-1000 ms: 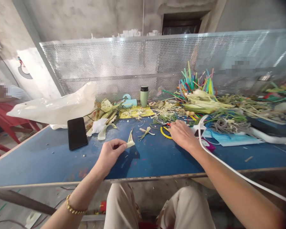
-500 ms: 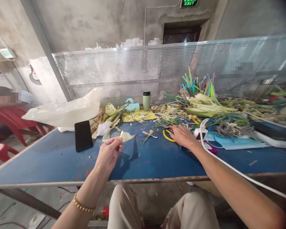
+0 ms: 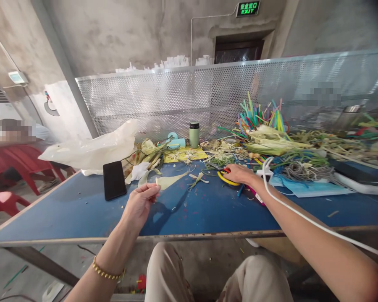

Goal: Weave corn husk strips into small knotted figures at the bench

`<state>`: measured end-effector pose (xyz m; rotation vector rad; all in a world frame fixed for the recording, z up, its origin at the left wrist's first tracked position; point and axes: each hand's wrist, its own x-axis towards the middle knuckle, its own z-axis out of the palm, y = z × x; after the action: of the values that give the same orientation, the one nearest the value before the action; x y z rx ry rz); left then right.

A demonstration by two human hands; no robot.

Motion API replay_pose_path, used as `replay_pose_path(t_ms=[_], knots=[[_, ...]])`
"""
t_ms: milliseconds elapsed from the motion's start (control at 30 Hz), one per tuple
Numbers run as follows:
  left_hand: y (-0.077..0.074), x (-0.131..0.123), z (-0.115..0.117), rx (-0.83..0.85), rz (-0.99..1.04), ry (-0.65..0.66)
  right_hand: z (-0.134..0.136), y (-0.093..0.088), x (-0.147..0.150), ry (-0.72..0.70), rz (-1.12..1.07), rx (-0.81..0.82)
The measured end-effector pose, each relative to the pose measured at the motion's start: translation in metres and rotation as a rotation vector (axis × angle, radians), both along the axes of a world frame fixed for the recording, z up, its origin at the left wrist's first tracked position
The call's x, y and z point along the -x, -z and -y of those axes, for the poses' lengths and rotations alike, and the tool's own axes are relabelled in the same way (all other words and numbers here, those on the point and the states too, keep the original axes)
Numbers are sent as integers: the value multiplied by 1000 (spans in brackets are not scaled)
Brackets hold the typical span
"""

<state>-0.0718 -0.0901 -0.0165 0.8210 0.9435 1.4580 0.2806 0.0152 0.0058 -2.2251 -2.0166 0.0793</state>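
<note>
My left hand [image 3: 144, 198] pinches the near end of a pale green husk strip [image 3: 171, 180], whose tapered tip points right above the blue table. At the right, my right hand [image 3: 237, 174] has its fingers closed on scissors [image 3: 228, 178] with yellow and red handles; part of the fingers is hidden. Between the hands lies a small bundle of husk bits [image 3: 196, 180]. Another curled husk piece [image 3: 146, 178] rests behind my left hand.
A black phone [image 3: 114, 180] lies at the left, near a white plastic bag [image 3: 91, 147]. At the back stand a green bottle [image 3: 194, 135] and colourful stems [image 3: 261, 117]. A white cable [image 3: 290, 205] crosses my right forearm. A person sits far left.
The husk strip in my left hand has swung out to the right. My right hand has closed on the scissors, and their yellow handle has shifted slightly right.
</note>
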Motion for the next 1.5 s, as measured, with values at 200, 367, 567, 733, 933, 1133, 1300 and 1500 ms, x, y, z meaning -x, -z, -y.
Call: replay_pose_path(t_ms=[200, 367, 567, 733, 933, 1133, 1300, 1500], knots=[[-1, 5, 5, -2, 50, 10, -2, -6, 5, -62, -218, -134], [0, 8, 4, -1, 46, 19, 6, -12, 8, -107, -475, -189], [-3, 4, 4, 0, 22, 33, 15, -27, 21, -137, -387, -118], [-6, 1, 6, 4, 23, 51, 8, -45, 39, -139, -275, -185], [-8, 2, 10, 3, 28, 49, 0, -61, 42, -11, -638, -279], [-5, 2, 12, 13, 39, 61, 34, -53, 44, 24, -1140, 163], [-5, 0, 10, 0, 37, 70, 74, -53, 47, -39, -1336, 360], [-8, -10, 9, -19, 44, 70, 157, -28, 76, -355, -1236, 320]])
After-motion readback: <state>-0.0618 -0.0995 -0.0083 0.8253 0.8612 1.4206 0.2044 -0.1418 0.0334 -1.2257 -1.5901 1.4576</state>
